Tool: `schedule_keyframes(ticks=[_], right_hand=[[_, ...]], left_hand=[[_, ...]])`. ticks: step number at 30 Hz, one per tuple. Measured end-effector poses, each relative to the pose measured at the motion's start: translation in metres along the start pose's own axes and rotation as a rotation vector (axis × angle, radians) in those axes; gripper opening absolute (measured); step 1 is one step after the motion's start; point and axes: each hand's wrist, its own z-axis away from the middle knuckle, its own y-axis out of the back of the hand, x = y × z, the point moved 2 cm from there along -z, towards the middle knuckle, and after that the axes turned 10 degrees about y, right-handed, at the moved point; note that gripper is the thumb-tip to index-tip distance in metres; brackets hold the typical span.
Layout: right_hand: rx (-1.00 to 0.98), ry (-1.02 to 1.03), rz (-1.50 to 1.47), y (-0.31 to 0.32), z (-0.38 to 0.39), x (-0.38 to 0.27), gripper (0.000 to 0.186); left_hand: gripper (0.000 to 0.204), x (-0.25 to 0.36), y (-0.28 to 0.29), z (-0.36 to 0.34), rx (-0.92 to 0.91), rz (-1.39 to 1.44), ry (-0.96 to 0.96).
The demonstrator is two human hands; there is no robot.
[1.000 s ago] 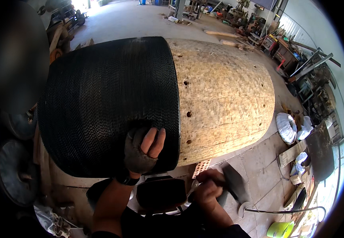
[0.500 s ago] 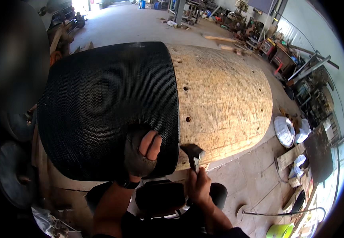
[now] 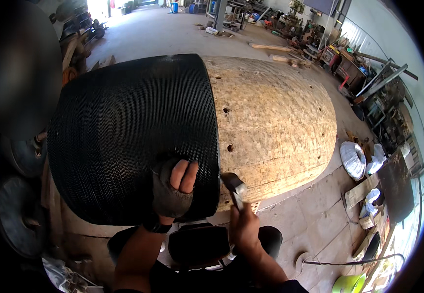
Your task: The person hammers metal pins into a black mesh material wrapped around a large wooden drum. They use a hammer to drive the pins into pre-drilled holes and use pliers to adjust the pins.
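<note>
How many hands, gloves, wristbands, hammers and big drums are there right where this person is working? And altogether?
Hands: 2 (left hand, right hand)
Glove: 1
Wristband: 1
Hammer: 1
Big wooden drum: 1
Total: 6

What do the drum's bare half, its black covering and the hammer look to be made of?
Bare half: probably wood, unpainted and rough; it is tan and mottled, with board-like seams.
Black covering: metal or hard rubber, I can't tell which; it has fine, dense ridges and a dull sheen.
Hammer: the head looks like dark, worn metal, likely steel, given its bright glint.
</note>
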Motion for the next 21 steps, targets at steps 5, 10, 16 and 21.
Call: schedule_keyframes(ticks=[5, 10, 16, 21], right_hand=[[0.251, 0.228, -0.259, 0.016, 0.020, 0.000, 0.018], [0.164, 0.212, -0.046, -0.008, 0.021, 0.020, 0.022], [0.131, 0.159, -0.040, -0.022, 0.061, 0.043, 0.024], [0.142, 0.170, -0.141, -0.019, 0.071, 0.051, 0.024]], left_hand=[[0.036, 0.004, -0.004, 0.000, 0.027, -0.081, -0.006], [0.038, 0.004, -0.001, -0.010, -0.024, -0.161, 0.019], [0.038, 0.030, 0.003, -0.002, -0.065, -0.010, 0.085], [0.047, 0.076, -0.007, 0.060, -0.185, 0.292, 0.155]])
